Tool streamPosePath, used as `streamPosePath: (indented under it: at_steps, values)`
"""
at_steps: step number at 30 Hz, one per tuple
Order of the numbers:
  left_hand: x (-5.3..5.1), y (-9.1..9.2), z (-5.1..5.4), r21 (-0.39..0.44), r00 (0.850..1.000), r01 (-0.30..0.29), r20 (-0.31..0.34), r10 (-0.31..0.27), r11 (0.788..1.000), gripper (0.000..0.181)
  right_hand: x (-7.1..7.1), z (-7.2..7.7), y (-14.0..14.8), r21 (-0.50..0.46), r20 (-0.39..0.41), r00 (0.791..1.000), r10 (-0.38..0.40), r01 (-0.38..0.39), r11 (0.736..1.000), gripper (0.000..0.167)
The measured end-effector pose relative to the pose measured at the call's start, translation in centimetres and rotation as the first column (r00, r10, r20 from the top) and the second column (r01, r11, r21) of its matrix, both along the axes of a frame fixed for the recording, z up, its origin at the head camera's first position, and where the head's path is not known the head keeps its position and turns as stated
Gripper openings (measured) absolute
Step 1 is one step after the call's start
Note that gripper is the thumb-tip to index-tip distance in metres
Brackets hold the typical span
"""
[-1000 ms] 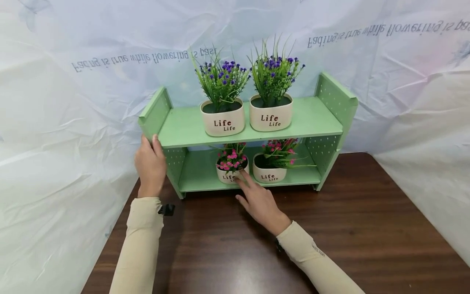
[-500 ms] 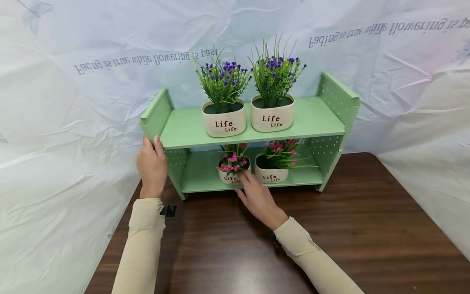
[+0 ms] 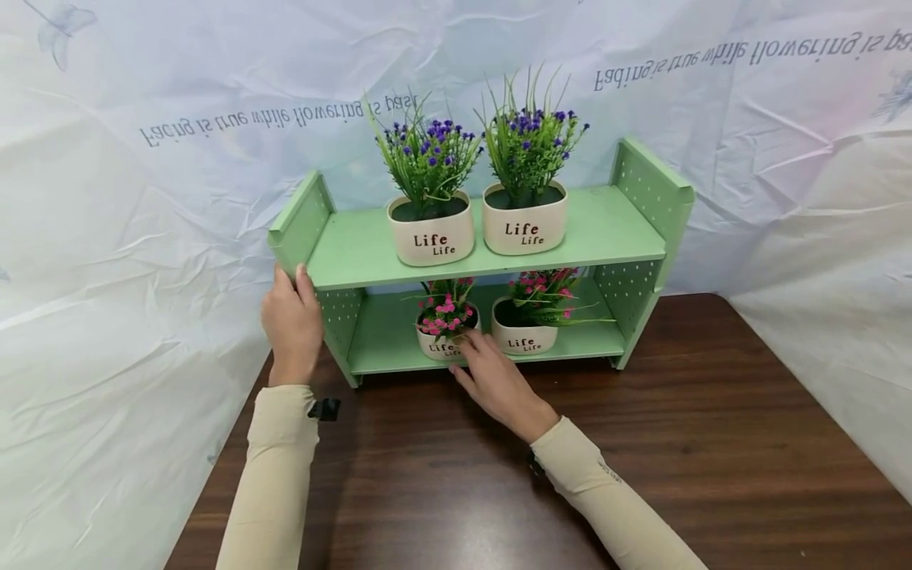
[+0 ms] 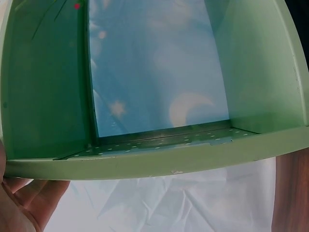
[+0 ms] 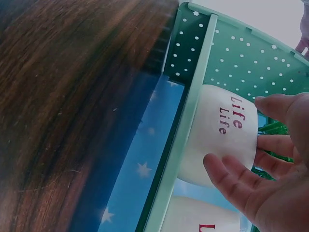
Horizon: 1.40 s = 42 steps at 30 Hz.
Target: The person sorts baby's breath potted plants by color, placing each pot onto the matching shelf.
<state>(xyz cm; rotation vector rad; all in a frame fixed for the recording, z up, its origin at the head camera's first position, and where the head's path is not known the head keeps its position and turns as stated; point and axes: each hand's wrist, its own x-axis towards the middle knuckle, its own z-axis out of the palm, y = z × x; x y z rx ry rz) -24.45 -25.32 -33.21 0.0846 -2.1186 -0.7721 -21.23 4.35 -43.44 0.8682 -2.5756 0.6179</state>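
Observation:
A green two-tier shelf (image 3: 349, 273) stands on the table. My left hand (image 3: 292, 324) grips the front edge of its left side panel (image 4: 159, 164); in the left wrist view, fingers (image 4: 46, 200) show on the panel's outer side. On the lower tier, my right hand (image 3: 502, 388) is at a cream "Life" pot of pink flowers (image 3: 431, 346). The right wrist view shows a fingertip (image 5: 212, 166) against this pot (image 5: 224, 113), the other fingers beside its rim and the thumb near its lettering. Right of it stands another pink-flower pot (image 3: 520, 340).
Two cream pots with purple flowers, one left (image 3: 431, 237) and one right (image 3: 523, 226), stand on the upper tier. Beneath the shelf is a dark wooden table (image 3: 641, 459). A pale printed sheet (image 3: 178, 206) hangs behind and at the sides.
My right hand has shifted slightly left, its fingers now more bent at the pot. The left pink-flower pot has moved a little left and toward the front edge. My left hand stays put.

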Motion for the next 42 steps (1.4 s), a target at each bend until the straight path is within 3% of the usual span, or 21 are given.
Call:
streamPosePath:
  at_steps: [19, 27, 29, 32, 36, 42]
  values:
    - [-0.4, -0.6, -0.2, 0.007, 1.0, -0.006, 0.023, 0.006, 1.0, 0.045, -0.3, -0.1, 0.1, 0.035, 0.041, 0.999, 0.015, -0.017, 0.999, 0.049]
    - [-0.1, -0.9, -0.2, 0.011, 1.0, 0.007, 0.006, -0.007, 1.0, 0.046, 0.3, 0.4, 0.9, 0.007, 0.117, 0.993, 0.012, -0.013, 1.0, 0.058]
    - [0.1, -1.1, -0.2, 0.022, 1.0, 0.023, 0.012, -0.023, 0.999, 0.045, 0.8, 0.7, 1.5, -0.004, 0.119, 0.993, 0.019, -0.018, 1.0, 0.061]
    - [0.7, -1.3, 0.0, 0.045, 0.994, 0.091, 0.048, -0.093, 0.995, 0.044, 1.5, 1.0, 2.8, -0.014, 0.107, 0.994, 0.004, -0.002, 1.0, 0.063]
    - [1.8, -1.4, 0.0, 0.112, 0.969, 0.206, 0.114, -0.219, 0.972, 0.045, 2.7, 1.2, 5.1, -0.026, 0.055, 0.998, -0.028, 0.029, 0.999, 0.062]
    - [4.0, -0.9, -1.0, 0.176, 0.942, 0.277, 0.144, -0.303, 0.945, 0.055, 4.0, 2.0, 8.3, -0.074, -0.044, 0.997, -0.061, 0.058, 0.996, 0.063]
